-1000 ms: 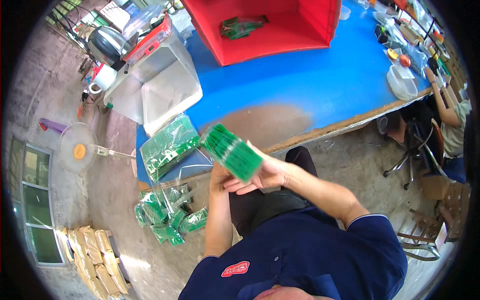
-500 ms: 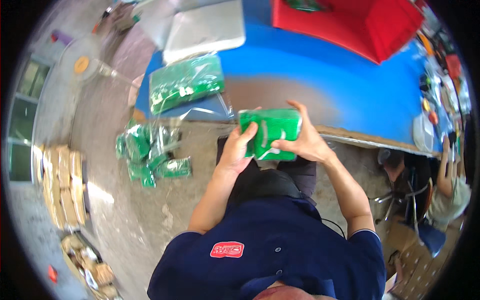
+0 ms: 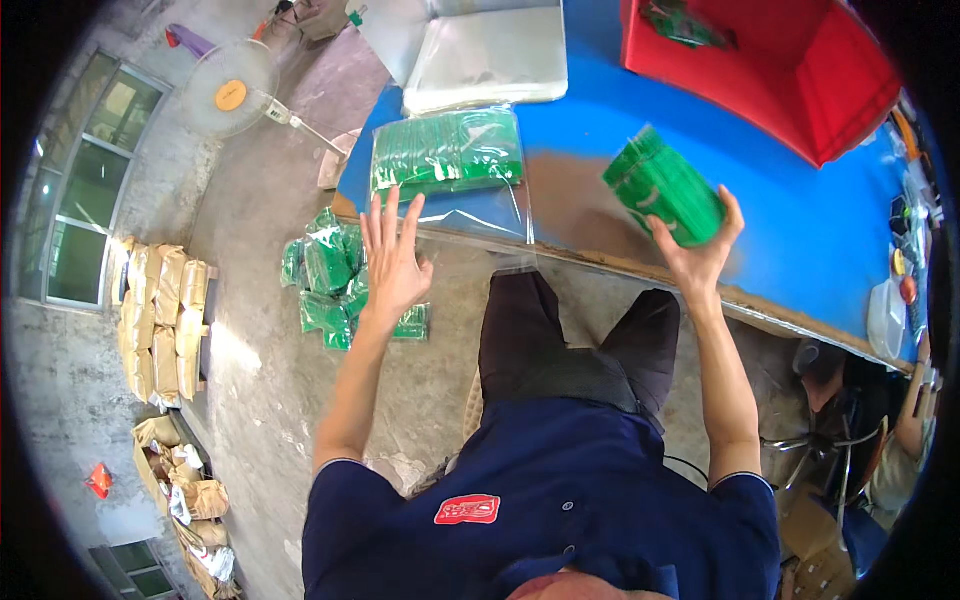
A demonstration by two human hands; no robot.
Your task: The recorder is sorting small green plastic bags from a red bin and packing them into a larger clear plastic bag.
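Shirt (image 3: 560, 500): we wear dark navy, short sleeves
Badge (image 3: 467, 510): red patch on our chest
Buttons: small, dark, down the front
Trousers (image 3: 570, 340): dark
Forearms: bare, no gloves

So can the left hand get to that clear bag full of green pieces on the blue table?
Probably yes. The left hand is open and empty, hovering just short of the clear bag at the blue table's near edge, with nothing between them.

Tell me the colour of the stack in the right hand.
Green; the stack in the right hand shows in the head view.
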